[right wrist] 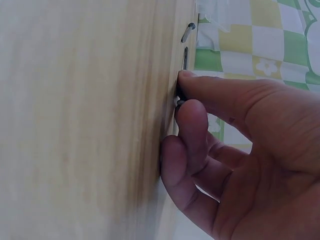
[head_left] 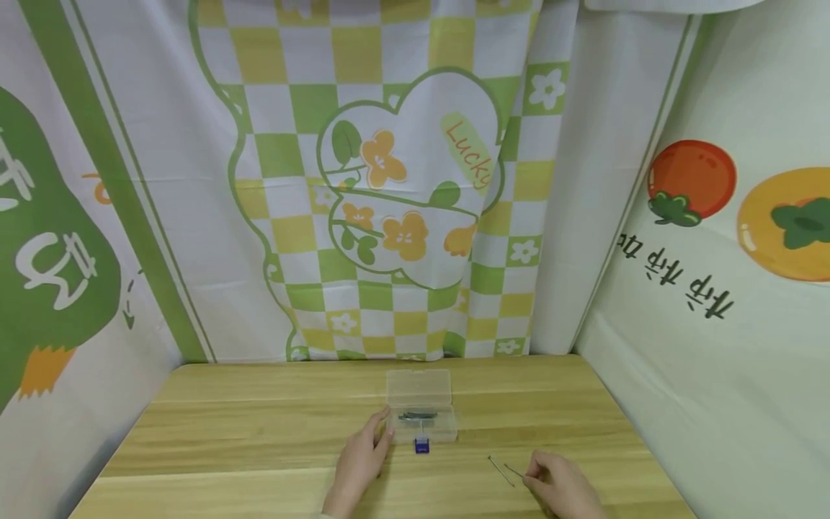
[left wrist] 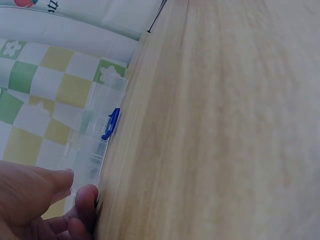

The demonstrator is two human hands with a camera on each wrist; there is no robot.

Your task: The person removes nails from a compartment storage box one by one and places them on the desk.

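Note:
An open clear plastic box [head_left: 444, 435] with a raised lid [head_left: 418, 387] and a blue latch [head_left: 422, 445] stands on the table. Several dark slim nails [head_left: 418, 416] lie inside it. At the box's left end, my left hand [head_left: 359, 458] holds on with thumb and bent fingers; the left wrist view has the blue latch [left wrist: 111, 124] just beyond them. My right hand [head_left: 563, 484] pinches a thin nail [right wrist: 185, 59] between thumb and forefinger, low over the wood, its point sticking out past the thumb. Another nail [head_left: 501, 471] lies on the table beside it.
The wooden table [head_left: 259, 432] ends at the back against a checked green and yellow cloth [head_left: 363, 303]. Printed cloth walls rise on both sides, the right one with a tomato picture [head_left: 692, 180].

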